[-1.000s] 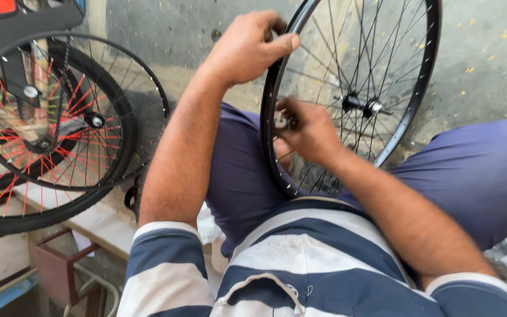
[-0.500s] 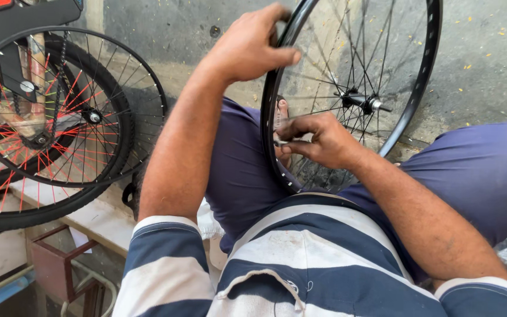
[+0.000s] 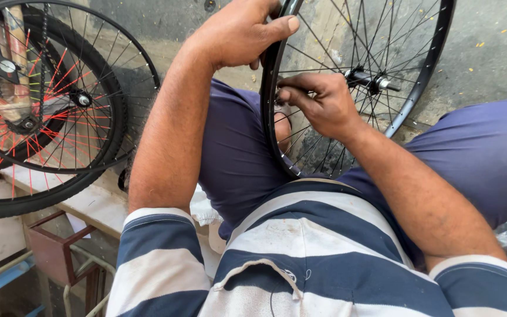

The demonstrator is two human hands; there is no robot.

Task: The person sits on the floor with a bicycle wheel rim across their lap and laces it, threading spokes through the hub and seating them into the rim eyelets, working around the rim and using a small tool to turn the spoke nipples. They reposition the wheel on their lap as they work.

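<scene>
Currently, the left hand (image 3: 239, 32) is closed over the upper rim of the bare black wheel (image 3: 421, 88), thumb lying along the outer edge and the remaining fingers curled around the far side, while the wheel stands upright between the person's knees. Just below that grip, the right hand (image 3: 318, 103) reaches in among the spokes (image 3: 324, 35) with fingertips pressed together, pinching at a point near the inner rim; what they pinch is too small to tell. Well apart from both hands, wheels with red spokes (image 3: 36, 111) lean beside a low bench (image 3: 98, 205).
</scene>
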